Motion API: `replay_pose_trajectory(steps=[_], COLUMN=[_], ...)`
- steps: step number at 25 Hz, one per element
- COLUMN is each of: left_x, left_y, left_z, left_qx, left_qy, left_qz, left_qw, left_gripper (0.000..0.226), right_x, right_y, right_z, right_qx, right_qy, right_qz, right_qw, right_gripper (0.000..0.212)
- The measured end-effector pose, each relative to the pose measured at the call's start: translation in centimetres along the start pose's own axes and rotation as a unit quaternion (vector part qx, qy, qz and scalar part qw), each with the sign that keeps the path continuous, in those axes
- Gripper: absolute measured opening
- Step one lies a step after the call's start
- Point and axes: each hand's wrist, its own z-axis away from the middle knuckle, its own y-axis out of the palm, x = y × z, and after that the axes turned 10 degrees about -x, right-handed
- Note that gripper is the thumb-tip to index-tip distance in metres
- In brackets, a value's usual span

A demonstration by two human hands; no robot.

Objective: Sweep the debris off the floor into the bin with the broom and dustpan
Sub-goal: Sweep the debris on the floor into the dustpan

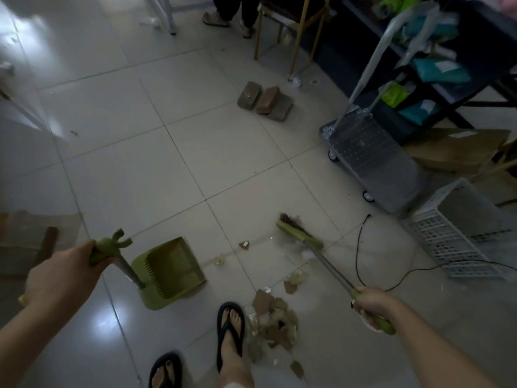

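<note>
Broom (330, 266) in clenched right hand (373, 306), dustpan handle (131, 271) in clenched left hand (64, 273), debris (275, 323) between.

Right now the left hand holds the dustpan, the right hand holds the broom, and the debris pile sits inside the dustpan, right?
No. The head view shows the debris pile on the floor, apart from the dustpan. The left hand holds the dustpan and the right hand the broom.
</note>
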Motion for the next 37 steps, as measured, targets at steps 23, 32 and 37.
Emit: replay_pose_trajectory(steps=[23,32,37], left_x=[5.2,8.4,8.2], left_y=[-4.4,-2.5,-3.2], left_z=[22.6,27.3,28.0], left_qx=[0.015,0.072,0.062], left_qy=[0.029,-0.036,-0.055], left_qz=[0.038,0.026,0.033], left_qw=[0.999,0.996,0.996], left_gripper=[0.042,0.038,0.039], right_x=[-30.2,-26.4,-21.0], right_y=[13.9,24.7,25.6], right_z=[14.9,16.6,17.9], right_qx=[0.0,0.04,0.072], right_qy=[0.135,0.186,0.14], right_qz=[-0.283,-0.546,-0.586], right_qw=[0.95,0.816,0.795], right_gripper=[0.052,0.029,0.03])
